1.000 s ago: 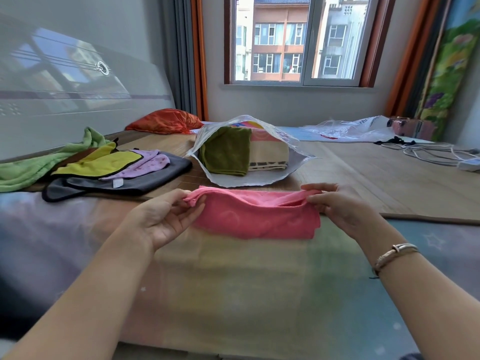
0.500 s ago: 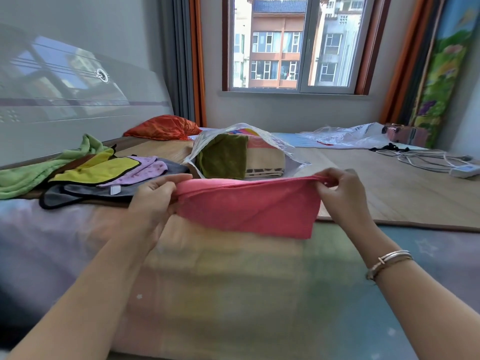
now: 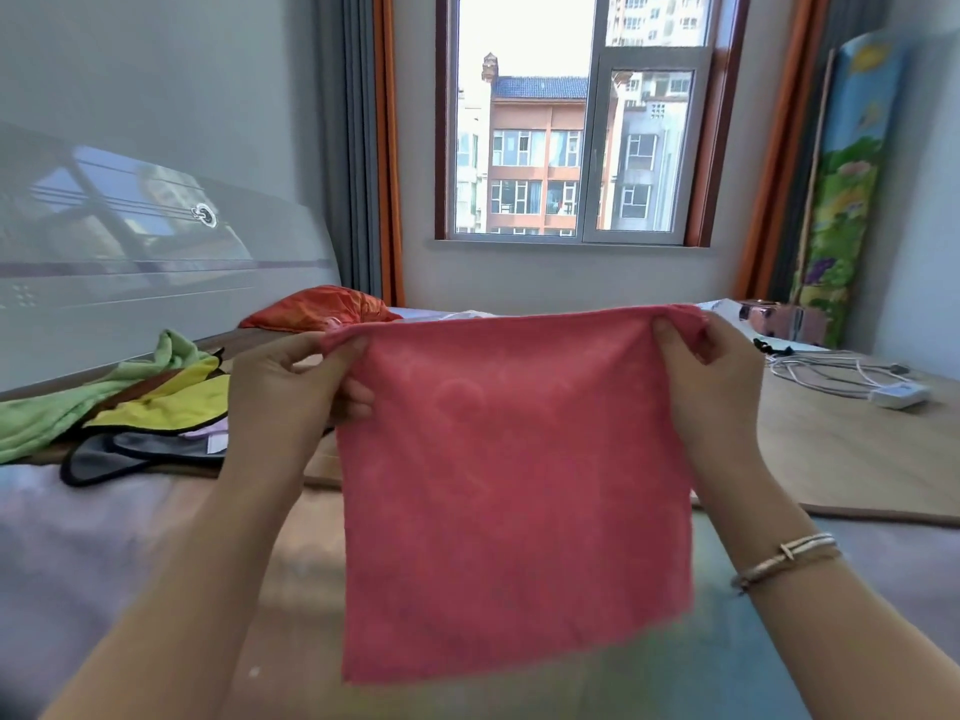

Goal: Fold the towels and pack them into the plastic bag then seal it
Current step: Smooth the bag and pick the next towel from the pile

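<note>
A pink towel (image 3: 514, 491) hangs unfolded in the air in front of me, spread flat like a square. My left hand (image 3: 291, 392) pinches its top left corner and my right hand (image 3: 711, 376) pinches its top right corner. The towel hides the plastic bag with the folded towels behind it; only a sliver of clear plastic (image 3: 467, 315) shows above the towel's top edge. On the left of the bed lies a loose pile of towels: a green one (image 3: 62, 407), a yellow one (image 3: 171, 397) and a grey one (image 3: 135, 449).
An orange cushion (image 3: 322, 309) lies at the back by the curtain. White cables and a power strip (image 3: 896, 393) lie on the bamboo mat (image 3: 852, 449) at the right. A headboard runs along the left, a window stands ahead.
Both hands have lifted the pink towel from the bed and let it drop open, so it now hangs full length and covers the bag. The head has tilted up.
</note>
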### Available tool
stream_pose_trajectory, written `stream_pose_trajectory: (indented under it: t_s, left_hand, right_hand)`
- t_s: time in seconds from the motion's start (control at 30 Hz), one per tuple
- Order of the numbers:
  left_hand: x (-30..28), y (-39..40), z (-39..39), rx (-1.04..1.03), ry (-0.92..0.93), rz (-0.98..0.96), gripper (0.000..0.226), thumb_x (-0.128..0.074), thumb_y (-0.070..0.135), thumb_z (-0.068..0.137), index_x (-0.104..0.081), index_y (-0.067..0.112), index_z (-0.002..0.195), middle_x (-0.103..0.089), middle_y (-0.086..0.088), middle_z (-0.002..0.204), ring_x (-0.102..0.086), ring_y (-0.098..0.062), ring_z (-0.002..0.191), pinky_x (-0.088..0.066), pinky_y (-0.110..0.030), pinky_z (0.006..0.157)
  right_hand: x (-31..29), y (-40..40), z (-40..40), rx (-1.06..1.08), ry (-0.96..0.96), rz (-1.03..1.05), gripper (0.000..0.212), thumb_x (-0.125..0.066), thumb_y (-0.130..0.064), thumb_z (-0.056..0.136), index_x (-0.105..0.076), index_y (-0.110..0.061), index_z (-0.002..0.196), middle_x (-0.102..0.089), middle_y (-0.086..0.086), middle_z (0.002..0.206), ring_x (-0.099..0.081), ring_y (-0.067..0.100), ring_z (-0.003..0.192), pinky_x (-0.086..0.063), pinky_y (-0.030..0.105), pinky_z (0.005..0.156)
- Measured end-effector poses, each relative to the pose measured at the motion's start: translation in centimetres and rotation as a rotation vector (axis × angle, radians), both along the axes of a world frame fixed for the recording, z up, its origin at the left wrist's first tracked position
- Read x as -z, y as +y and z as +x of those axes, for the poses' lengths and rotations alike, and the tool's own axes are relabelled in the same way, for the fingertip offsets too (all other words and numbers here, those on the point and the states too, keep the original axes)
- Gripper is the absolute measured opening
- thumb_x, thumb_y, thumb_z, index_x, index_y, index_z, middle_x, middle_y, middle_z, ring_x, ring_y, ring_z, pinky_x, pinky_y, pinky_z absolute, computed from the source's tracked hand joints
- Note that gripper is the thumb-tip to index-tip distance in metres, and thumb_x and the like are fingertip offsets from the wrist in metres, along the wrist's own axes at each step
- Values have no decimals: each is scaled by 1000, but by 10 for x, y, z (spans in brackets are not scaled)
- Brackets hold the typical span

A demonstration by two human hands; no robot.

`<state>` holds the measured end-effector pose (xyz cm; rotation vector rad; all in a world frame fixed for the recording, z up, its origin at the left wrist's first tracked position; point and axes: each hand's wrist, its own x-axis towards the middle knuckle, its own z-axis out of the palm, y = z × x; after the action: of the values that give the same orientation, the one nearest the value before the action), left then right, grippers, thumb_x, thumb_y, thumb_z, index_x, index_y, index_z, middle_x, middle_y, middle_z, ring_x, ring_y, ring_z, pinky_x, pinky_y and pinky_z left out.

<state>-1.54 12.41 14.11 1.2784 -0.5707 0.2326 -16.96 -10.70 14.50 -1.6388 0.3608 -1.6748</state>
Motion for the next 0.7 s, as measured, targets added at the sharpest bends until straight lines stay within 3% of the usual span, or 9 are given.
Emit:
stream_pose_trajectory:
  t_s: [0.1,0.2,0.3,0.43,0.57,0.7]
  left_hand:
    - [4,-12,14,76,55,42,5,-65,13,90,-69,14,87,-67,-5,52,-64,-13,43,-53,-19,45]
    - [6,-32,39,120,130,109,8,-63,15,92,-68,10,95,-70,-4,59,-68,-13,50,-55,-21,51]
    - [6,-57,65,130,148,110,13,-62,14,93,-68,6,101,-72,-3,64,-69,-10,56,-56,-20,56]
    - [22,-82,91,190,213,105,17,-61,9,93,-66,0,107,-72,-14,86,-70,-10,62,-58,-22,67]
    - [57,-72,96,289,361,209,8,-60,5,92,-67,7,95,-74,-9,85,-71,-10,65,-58,-25,63]
    - [80,-42,95,391,448,448,14,-57,0,91,-68,3,98,-74,-15,93,-70,-19,83,-55,-31,82]
  right_hand:
    - [6,-26,17,13,152,56,11,-63,-22,89,-67,-20,79,-64,-5,75,-53,7,74,-43,26,70]
    - [9,-58,43,11,277,138,25,-65,-30,84,-65,-7,74,-62,-1,70,-52,12,70,-43,30,68]
    - [2,-79,67,71,383,120,15,-66,-28,84,-70,-19,73,-65,-2,70,-57,14,71,-42,29,69]
    - [4,-96,83,135,575,77,10,-64,-20,86,-69,-22,78,-61,-3,66,-56,17,64,-42,29,63]
    - [30,-90,70,-214,553,414,17,-56,-3,89,-64,-13,77,-67,11,75,-66,22,54,-58,32,58]
    - [55,-89,44,-464,689,512,12,-52,5,89,-62,-1,89,-71,17,76,-71,25,67,-61,30,67]
